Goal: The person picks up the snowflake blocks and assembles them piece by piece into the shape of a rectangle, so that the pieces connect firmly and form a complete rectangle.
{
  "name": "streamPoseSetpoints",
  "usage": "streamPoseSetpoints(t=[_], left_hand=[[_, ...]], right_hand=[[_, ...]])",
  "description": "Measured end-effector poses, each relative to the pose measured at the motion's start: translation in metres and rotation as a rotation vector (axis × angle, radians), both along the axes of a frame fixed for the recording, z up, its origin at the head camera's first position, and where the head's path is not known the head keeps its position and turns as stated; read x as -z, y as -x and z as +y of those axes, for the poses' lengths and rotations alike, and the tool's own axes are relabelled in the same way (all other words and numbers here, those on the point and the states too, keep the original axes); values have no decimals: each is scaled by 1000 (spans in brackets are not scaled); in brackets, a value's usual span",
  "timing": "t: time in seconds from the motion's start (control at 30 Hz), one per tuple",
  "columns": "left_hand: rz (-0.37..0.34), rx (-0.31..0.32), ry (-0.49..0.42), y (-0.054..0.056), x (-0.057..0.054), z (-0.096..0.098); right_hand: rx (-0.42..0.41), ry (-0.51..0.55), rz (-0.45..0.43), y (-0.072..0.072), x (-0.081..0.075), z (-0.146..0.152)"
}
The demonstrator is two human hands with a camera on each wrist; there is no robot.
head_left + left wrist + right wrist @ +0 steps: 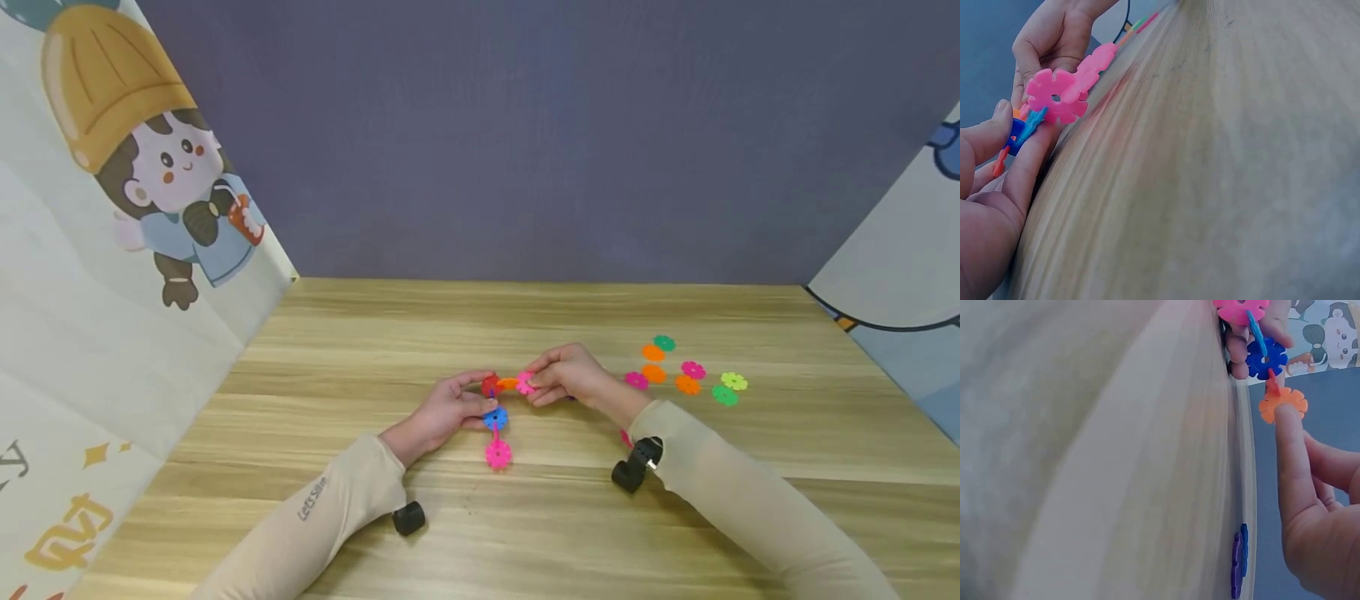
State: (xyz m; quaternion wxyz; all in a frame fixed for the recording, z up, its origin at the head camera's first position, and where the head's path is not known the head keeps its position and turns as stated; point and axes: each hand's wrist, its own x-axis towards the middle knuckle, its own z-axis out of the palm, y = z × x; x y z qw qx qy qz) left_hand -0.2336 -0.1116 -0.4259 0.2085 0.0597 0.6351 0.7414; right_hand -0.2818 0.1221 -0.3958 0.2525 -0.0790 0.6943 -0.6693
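Note:
A chain of notched, flower-shaped plastic discs hangs between the two hands, close over the table. My left hand point(450, 410) grips it around the red disc point(491, 385) and a dark blue disc point(1266, 360), thumb and fingers on either side. Below the fingers, a light blue disc point(495, 418) links down to a pink disc point(498, 454). An orange disc point(508, 384) sticks out rightward from the red one. My right hand point(572, 375) pinches another pink disc point(524, 382) right at the orange disc's edge; its index finger overlaps the orange disc point(1283, 405) in the right wrist view.
Loose discs in several colours, among them an orange disc point(687, 384) and a green disc point(725, 395), lie on the wooden table point(555, 533) to the right. A purple disc point(1237, 565) lies by the right hand. A dark blue wall point(540, 142) stands behind.

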Motion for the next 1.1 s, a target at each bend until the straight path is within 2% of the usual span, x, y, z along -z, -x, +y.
streamPoseSetpoints(t=[0.37,0.6,0.83,1.1], left_hand=[[0,-25,20,5,-3,4],[-45,9,-25,11,-2,6],[-40,52,-12,19,-1,10],[-53,57,6,23,-3,15]], right_hand=[[16,-21,25,10,1,-2],[-14,-44,21,17,-2,2],[-56,-54,41,21,-9,8],[-94,-63,70,22,-14,6]])
